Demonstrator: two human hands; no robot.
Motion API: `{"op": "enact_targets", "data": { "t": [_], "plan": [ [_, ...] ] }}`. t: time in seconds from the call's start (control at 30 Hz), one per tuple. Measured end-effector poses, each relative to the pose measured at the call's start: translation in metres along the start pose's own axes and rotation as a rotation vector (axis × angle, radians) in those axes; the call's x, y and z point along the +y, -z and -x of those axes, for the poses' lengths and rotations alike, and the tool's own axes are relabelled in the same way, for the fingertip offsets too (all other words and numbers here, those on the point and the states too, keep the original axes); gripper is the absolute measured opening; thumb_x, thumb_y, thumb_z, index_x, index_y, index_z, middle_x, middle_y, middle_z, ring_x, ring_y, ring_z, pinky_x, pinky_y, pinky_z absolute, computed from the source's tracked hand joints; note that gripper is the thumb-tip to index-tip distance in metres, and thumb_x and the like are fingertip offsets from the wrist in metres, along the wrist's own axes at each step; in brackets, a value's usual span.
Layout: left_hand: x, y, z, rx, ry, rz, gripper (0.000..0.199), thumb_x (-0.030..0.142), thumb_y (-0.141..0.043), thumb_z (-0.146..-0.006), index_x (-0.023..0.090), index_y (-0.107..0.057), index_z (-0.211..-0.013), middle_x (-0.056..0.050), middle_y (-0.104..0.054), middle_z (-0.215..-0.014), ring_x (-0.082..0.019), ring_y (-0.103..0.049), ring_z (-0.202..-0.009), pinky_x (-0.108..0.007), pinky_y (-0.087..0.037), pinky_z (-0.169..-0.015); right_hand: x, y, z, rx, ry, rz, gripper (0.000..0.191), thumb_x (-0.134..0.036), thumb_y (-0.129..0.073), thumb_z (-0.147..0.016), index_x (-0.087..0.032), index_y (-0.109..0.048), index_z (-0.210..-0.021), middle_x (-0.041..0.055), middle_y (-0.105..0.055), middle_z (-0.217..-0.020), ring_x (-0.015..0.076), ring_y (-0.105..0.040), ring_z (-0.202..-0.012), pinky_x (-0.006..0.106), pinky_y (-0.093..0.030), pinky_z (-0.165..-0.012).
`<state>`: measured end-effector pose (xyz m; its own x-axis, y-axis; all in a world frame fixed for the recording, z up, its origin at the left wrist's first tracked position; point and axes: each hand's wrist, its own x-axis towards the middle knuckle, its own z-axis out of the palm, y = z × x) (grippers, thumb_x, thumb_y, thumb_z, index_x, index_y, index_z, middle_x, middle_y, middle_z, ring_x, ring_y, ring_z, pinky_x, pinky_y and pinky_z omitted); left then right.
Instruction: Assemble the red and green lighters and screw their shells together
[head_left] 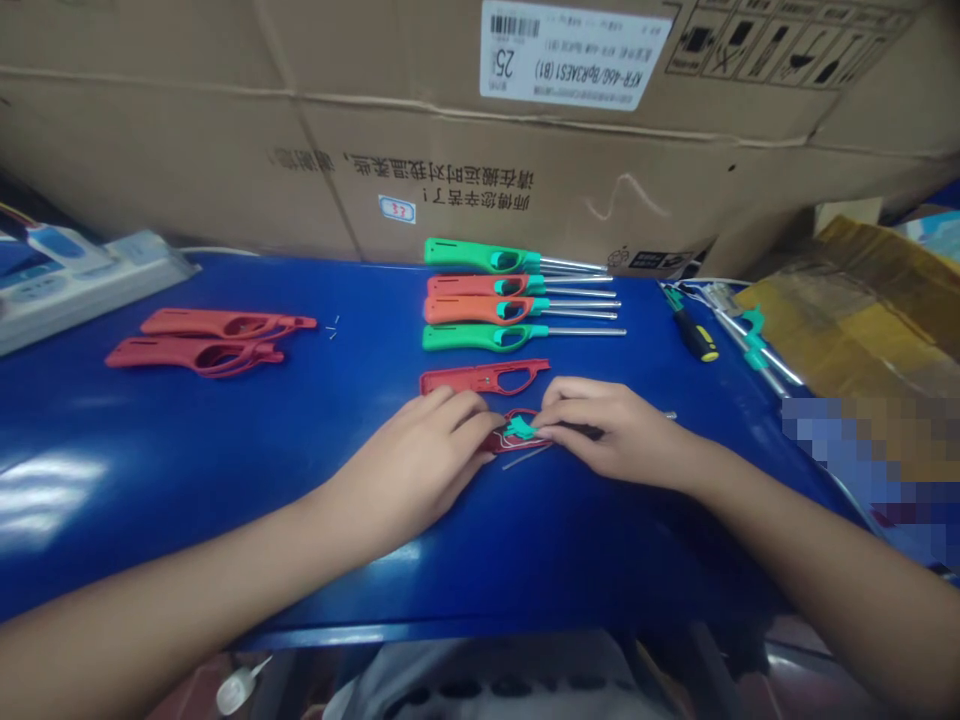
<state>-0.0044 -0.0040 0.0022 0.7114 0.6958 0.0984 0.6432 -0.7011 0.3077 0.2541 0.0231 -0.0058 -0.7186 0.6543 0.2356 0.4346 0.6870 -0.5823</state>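
Observation:
On the blue table, my left hand (427, 455) is closed on the grip end of a red lighter shell half (493, 441); the palm hides most of that end. A teal trigger piece (519, 428) with thin white wire lies in the shell. My right hand (619, 435) pinches at this piece from the right, and a metal tip (670, 415) shows beyond its knuckles. Just below the shell lies a thin metal rod (525, 457). Another red shell half (480, 379) rests open side up, just beyond both hands.
Several assembled long-necked lighters (480, 338) lie in a row behind. Two red shells (199, 353) and small screws (334, 328) are on the left, near a power strip (97, 285). A screwdriver (694, 335) and metal tubes (757, 350) lie right. A cardboard box (225, 150) walls the back.

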Motion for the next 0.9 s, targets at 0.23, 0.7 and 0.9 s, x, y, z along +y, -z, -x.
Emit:
{"op": "enact_targets", "data": {
  "t": [0.23, 0.7, 0.9],
  "plan": [
    [-0.0030, -0.0026, -0.0002, 0.023, 0.015, 0.092, 0.020, 0.022, -0.052, -0.101, 0.018, -0.062, -0.119, -0.010, -0.063, -0.114, -0.027, -0.058, -0.108, -0.045, -0.052, -0.094, 0.0053, -0.0049, 0.0008, -0.015, 0.084, 0.061, 0.017, -0.021, -0.052, -0.101, -0.015, -0.067, -0.095, 0.0060, -0.062, -0.092, 0.0156, -0.060, -0.083, 0.028, -0.048, -0.074],
    [-0.0054, -0.0032, -0.0004, 0.035, 0.040, 0.221, 0.025, 0.019, -0.057, -0.098, 0.018, -0.060, -0.123, -0.008, -0.061, -0.116, -0.025, -0.057, -0.111, -0.043, -0.050, -0.097, 0.0073, -0.0093, 0.0016, -0.006, 0.181, 0.210, 0.019, -0.021, -0.048, -0.102, -0.015, -0.065, -0.096, 0.0067, -0.061, -0.090, 0.0152, -0.058, -0.079, 0.026, -0.047, -0.069],
    [-0.0040, -0.0028, -0.0003, 0.036, 0.042, 0.198, 0.023, 0.019, -0.056, -0.098, 0.019, -0.058, -0.121, -0.008, -0.060, -0.116, -0.025, -0.057, -0.109, -0.043, -0.051, -0.094, 0.0062, -0.0094, 0.0020, 0.015, 0.185, 0.094, 0.016, -0.019, -0.052, -0.100, -0.015, -0.067, -0.094, 0.0067, -0.062, -0.090, 0.0146, -0.059, -0.078, 0.026, -0.048, -0.070]
  ]
}}
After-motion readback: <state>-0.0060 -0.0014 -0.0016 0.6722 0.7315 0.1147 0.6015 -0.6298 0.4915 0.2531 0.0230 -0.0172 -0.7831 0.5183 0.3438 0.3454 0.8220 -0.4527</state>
